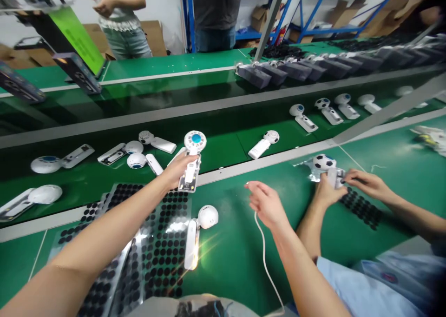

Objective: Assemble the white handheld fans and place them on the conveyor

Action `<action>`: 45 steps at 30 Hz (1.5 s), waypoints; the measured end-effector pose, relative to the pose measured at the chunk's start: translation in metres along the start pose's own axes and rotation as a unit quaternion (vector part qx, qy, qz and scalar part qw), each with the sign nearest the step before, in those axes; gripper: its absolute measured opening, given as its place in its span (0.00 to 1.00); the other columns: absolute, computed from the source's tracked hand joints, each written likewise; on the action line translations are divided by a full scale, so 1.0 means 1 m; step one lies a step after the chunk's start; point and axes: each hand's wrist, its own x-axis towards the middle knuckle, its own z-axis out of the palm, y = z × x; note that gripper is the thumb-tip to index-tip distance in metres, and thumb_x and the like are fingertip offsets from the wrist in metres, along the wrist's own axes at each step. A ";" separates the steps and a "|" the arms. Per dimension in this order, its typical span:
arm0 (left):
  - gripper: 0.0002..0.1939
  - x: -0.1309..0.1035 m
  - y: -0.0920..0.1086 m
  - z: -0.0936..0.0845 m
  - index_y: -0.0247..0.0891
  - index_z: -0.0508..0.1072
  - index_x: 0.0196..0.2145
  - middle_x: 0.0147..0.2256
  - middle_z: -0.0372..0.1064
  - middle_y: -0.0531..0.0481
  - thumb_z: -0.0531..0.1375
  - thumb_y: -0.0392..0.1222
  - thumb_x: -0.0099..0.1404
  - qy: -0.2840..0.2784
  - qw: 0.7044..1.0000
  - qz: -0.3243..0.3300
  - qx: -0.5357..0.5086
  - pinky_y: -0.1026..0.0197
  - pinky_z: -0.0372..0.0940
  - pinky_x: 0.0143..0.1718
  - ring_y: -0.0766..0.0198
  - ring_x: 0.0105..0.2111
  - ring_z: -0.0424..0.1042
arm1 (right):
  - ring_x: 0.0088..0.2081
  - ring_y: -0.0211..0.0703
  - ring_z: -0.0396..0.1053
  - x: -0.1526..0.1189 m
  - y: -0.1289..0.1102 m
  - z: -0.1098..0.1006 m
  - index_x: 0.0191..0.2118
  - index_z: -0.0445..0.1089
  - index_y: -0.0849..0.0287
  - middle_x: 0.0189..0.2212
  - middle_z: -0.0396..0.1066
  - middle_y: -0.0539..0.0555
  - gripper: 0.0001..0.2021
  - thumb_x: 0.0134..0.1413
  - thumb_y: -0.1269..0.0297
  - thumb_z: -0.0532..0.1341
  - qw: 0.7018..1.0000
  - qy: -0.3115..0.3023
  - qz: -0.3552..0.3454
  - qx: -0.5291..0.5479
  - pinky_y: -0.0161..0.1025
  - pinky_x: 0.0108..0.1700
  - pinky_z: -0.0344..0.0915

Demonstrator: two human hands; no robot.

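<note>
My left hand (177, 169) is closed around a white device (190, 173) with a round, blue-centred head, held upright above the near edge of the belt. My right hand (266, 203) is closed on the end of a white cable (264, 256), which hangs down over the green table. Between and below my hands lies another white device (192, 245) with a round head, a bright glint on its lower end. Sheets of black round pads (163, 256) lie under and beside my left forearm.
Several white devices (259, 148) lie on the green belt (223, 142). At the right, a co-worker's hands (329, 191) hold a football-patterned device (324, 162) near my right forearm. Grey boxes (256, 75) line the upper ledge; a metal post (272, 22) rises behind. Two people stand beyond.
</note>
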 end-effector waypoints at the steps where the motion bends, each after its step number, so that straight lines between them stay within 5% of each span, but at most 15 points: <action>1: 0.12 0.017 -0.001 0.000 0.35 0.64 0.34 0.25 0.66 0.51 0.60 0.43 0.53 0.014 0.999 0.015 0.037 0.62 0.62 0.26 0.66 0.22 0.66 | 0.14 0.26 0.38 0.006 0.000 -0.006 0.28 0.66 0.60 0.13 0.45 0.39 0.14 0.40 0.55 0.65 0.999 0.026 -0.019 -0.014 0.30 0.16 0.35; 5: 0.14 0.079 -0.005 0.015 0.34 0.65 0.34 0.29 0.67 0.46 0.60 0.45 0.53 0.040 0.988 0.046 0.139 0.58 0.63 0.32 0.60 0.30 0.69 | 0.14 0.27 0.40 0.019 0.004 -0.011 0.30 0.67 0.60 0.13 0.45 0.40 0.15 0.42 0.52 0.63 0.996 0.025 -0.045 -0.071 0.31 0.16 0.37; 8: 0.20 0.100 -0.007 0.015 0.34 0.65 0.36 0.40 0.65 0.42 0.65 0.41 0.46 0.077 0.976 0.084 0.183 0.54 0.59 0.44 0.53 0.43 0.64 | 0.15 0.28 0.40 0.020 0.009 -0.010 0.30 0.66 0.59 0.14 0.45 0.40 0.16 0.43 0.51 0.62 0.995 0.027 -0.044 -0.084 0.31 0.16 0.38; 11: 0.30 0.097 -0.014 -0.010 0.36 0.63 0.42 0.51 0.55 0.42 0.67 0.36 0.39 0.186 0.925 0.153 0.295 0.52 0.47 0.53 0.48 0.55 0.49 | 0.16 0.29 0.41 0.020 0.012 -0.011 0.32 0.66 0.59 0.14 0.43 0.40 0.15 0.45 0.51 0.60 0.995 0.039 -0.053 -0.071 0.31 0.17 0.40; 14: 0.30 0.089 -0.024 -0.041 0.36 0.63 0.40 0.52 0.54 0.41 0.68 0.37 0.38 0.273 0.901 0.105 0.320 0.54 0.49 0.52 0.47 0.57 0.44 | 0.18 0.31 0.46 0.020 0.013 -0.008 0.35 0.65 0.59 0.17 0.51 0.43 0.15 0.48 0.51 0.58 0.995 0.005 -0.056 -0.078 0.31 0.18 0.42; 18: 0.21 0.083 -0.026 -0.054 0.35 0.63 0.30 0.36 0.65 0.43 0.68 0.38 0.38 0.195 0.958 -0.015 0.209 0.61 0.60 0.35 0.51 0.43 0.65 | 0.18 0.32 0.49 0.016 0.010 0.008 0.34 0.61 0.58 0.19 0.61 0.46 0.14 0.50 0.51 0.55 0.988 -0.032 -0.064 -0.140 0.32 0.19 0.45; 23: 0.13 0.041 -0.013 -0.023 0.34 0.66 0.31 0.23 0.64 0.50 0.58 0.48 0.54 0.049 0.996 -0.044 0.062 0.64 0.61 0.24 0.66 0.22 0.66 | 0.19 0.33 0.52 0.002 -0.002 0.029 0.28 0.61 0.57 0.19 0.62 0.46 0.11 0.51 0.54 0.55 0.975 -0.055 -0.112 -0.185 0.32 0.21 0.49; 27: 0.11 -0.014 -0.009 0.001 0.34 0.67 0.31 0.21 0.63 0.52 0.55 0.47 0.59 -0.078 0.978 -0.095 -0.169 0.65 0.60 0.20 0.69 0.19 0.63 | 0.22 0.34 0.56 -0.014 -0.011 0.046 0.29 0.62 0.57 0.20 0.61 0.46 0.09 0.54 0.58 0.54 0.961 -0.098 -0.151 -0.209 0.33 0.25 0.54; 29: 0.10 -0.035 -0.011 0.008 0.34 0.67 0.31 0.22 0.64 0.52 0.55 0.45 0.60 -0.092 0.962 -0.126 -0.223 0.65 0.62 0.20 0.68 0.19 0.64 | 0.22 0.34 0.57 -0.020 -0.013 0.055 0.29 0.62 0.57 0.20 0.61 0.46 0.08 0.54 0.59 0.54 0.959 -0.110 -0.161 -0.204 0.33 0.27 0.55; 33: 0.09 -0.059 -0.017 0.017 0.34 0.68 0.32 0.23 0.65 0.51 0.56 0.44 0.60 -0.064 0.965 -0.144 -0.211 0.63 0.64 0.22 0.67 0.21 0.65 | 0.24 0.35 0.60 -0.030 -0.013 0.064 0.30 0.63 0.58 0.20 0.61 0.46 0.08 0.54 0.60 0.54 0.957 -0.117 -0.173 -0.200 0.34 0.29 0.57; 38: 0.09 -0.072 -0.015 0.021 0.35 0.68 0.34 0.24 0.65 0.53 0.60 0.43 0.57 -0.064 0.981 -0.087 -0.158 0.67 0.61 0.23 0.70 0.21 0.64 | 0.21 0.35 0.57 -0.041 -0.017 0.062 0.29 0.62 0.57 0.18 0.59 0.45 0.08 0.54 0.60 0.53 0.952 -0.111 -0.172 -0.226 0.33 0.26 0.54; 45: 0.16 -0.084 -0.008 0.021 0.38 0.67 0.41 0.42 0.66 0.49 0.61 0.44 0.55 -0.082 0.996 0.026 0.036 0.62 0.59 0.42 0.60 0.44 0.65 | 0.21 0.34 0.55 -0.050 -0.021 0.051 0.27 0.62 0.57 0.18 0.59 0.45 0.09 0.53 0.59 0.53 0.925 -0.148 -0.156 -0.314 0.33 0.24 0.53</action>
